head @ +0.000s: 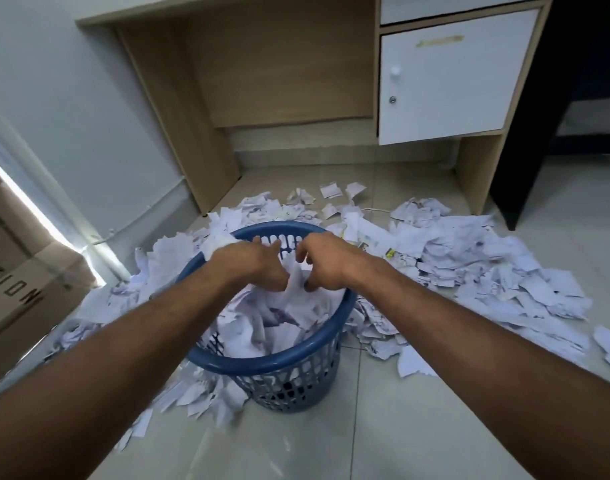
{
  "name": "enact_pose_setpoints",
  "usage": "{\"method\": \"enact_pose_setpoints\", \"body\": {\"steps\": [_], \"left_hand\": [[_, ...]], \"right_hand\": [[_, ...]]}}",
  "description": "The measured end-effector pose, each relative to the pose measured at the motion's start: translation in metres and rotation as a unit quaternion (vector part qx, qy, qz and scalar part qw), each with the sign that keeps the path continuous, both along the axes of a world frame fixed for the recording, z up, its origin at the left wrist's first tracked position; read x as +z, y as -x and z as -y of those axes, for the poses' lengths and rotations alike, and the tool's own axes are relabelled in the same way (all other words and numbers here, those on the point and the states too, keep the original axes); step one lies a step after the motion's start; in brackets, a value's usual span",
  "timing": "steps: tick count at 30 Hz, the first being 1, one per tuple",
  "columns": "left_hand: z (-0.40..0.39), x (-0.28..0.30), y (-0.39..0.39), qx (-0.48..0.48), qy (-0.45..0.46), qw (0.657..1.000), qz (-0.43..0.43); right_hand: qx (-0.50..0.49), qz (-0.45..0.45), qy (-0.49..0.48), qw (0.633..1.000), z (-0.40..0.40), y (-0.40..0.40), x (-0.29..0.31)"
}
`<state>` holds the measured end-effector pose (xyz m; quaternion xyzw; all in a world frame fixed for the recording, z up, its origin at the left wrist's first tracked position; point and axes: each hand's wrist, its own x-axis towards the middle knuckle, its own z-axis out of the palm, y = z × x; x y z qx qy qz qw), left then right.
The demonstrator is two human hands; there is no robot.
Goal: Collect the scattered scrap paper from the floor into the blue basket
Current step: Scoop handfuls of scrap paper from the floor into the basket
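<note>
At the far left of the frame I see a cardboard box [22,271] standing on the tiled floor [365,427]. Toward the centre, my left hand [251,265] hangs over the blue basket [282,362], fingers curled, though motion blur keeps me from telling whether it grips anything. Just beside it, my right hand [326,263] pinches a crumpled white sheet [296,282] above the basket, which is already heaped with paper. Scrap paper [469,258] lies scattered around the basket, thickest at centre right. A desk with a white cabinet door [449,77] fills the upper right.
</note>
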<state>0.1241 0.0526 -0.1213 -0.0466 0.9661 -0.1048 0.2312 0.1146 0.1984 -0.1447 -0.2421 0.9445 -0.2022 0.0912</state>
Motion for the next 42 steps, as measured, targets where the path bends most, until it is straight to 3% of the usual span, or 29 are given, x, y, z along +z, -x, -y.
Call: {"method": "enact_pose_setpoints", "body": {"steps": [6,9,12,17,23,28,34,38,42], "left_hand": [[-0.044,0.029,0.008,-0.028,0.081,0.993,-0.079],[-0.103,0.036,-0.003,-0.109,0.070,0.977,-0.170],[-0.155,0.023,-0.006,-0.181,-0.012,0.958,-0.224],[-0.216,-0.032,0.014,-0.199,-0.192,0.946,-0.171],[-0.260,-0.106,0.068,-0.165,-0.289,0.939,-0.089],[-0.283,-0.112,0.108,-0.163,-0.346,0.923,-0.038],[-0.295,-0.125,0.132,-0.196,-0.304,0.931,0.049],[-0.312,-0.165,0.145,-0.231,-0.184,0.951,0.097],[-0.319,-0.222,0.144,-0.211,-0.094,0.959,0.164]], "right_hand": [[-0.060,-0.031,0.130,0.989,-0.062,-0.002,0.008],[-0.116,-0.051,0.153,0.980,-0.104,-0.001,0.002],[-0.172,-0.033,0.151,0.973,-0.145,0.003,-0.015],[-0.253,-0.012,0.148,0.956,-0.202,0.010,-0.062],[-0.324,0.009,0.150,0.934,-0.255,0.032,-0.109],[-0.298,0.047,0.101,0.948,-0.281,0.054,-0.088],[-0.231,0.093,0.042,0.968,-0.312,0.054,-0.076],[-0.193,0.121,0.014,0.974,-0.338,0.058,-0.132],[-0.163,0.132,-0.106,0.972,-0.349,0.068,-0.208]]}}
